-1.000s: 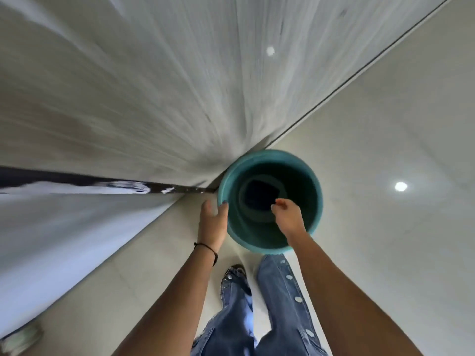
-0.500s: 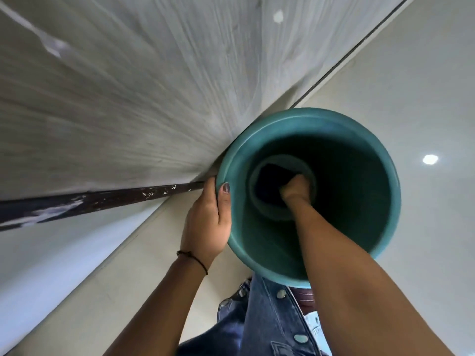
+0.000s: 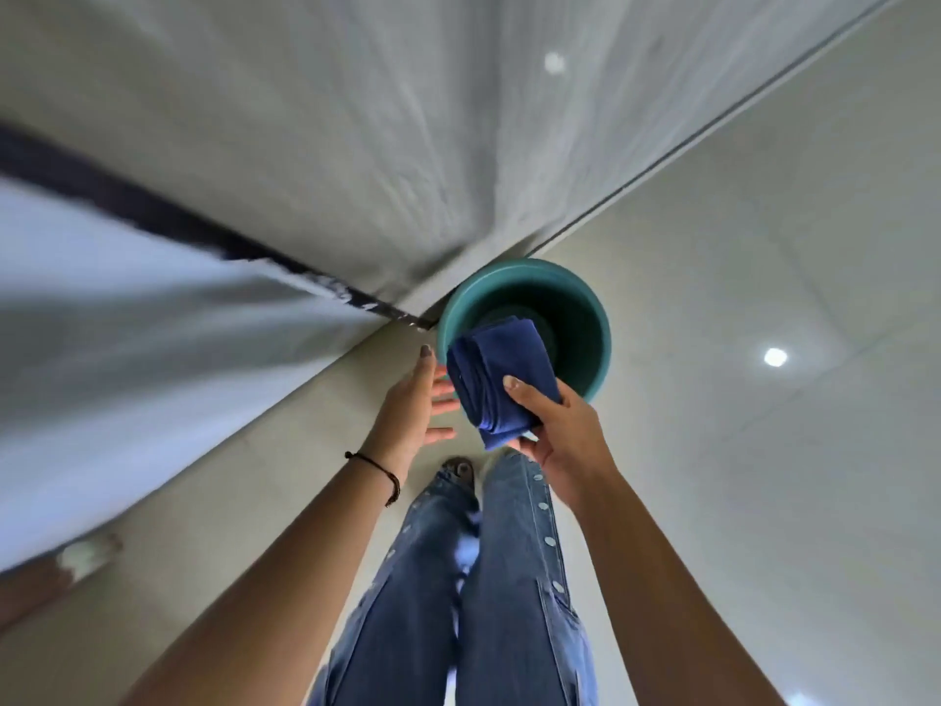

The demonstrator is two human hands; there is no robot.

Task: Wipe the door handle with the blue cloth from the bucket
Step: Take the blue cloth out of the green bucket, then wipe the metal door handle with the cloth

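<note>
A folded blue cloth (image 3: 501, 379) is held above the near rim of a teal bucket (image 3: 585, 318) that stands on the floor against the door's foot. My right hand (image 3: 562, 430) grips the cloth from below and the right, thumb on top. My left hand (image 3: 415, 405) hovers just left of the cloth with fingers spread, holding nothing. The door handle is not in view.
A pale wood-grain door (image 3: 356, 145) rises at the upper left, with a dark frame strip (image 3: 153, 211) and a white wall (image 3: 127, 349) beside it. Glossy light floor tiles (image 3: 738, 400) stretch to the right. My jeans-clad legs (image 3: 489, 578) stand below the hands.
My right hand was deep in the bucket and has come up out of it with the blue cloth. My left hand has let go of the bucket's rim. The view has pulled back from the bucket.
</note>
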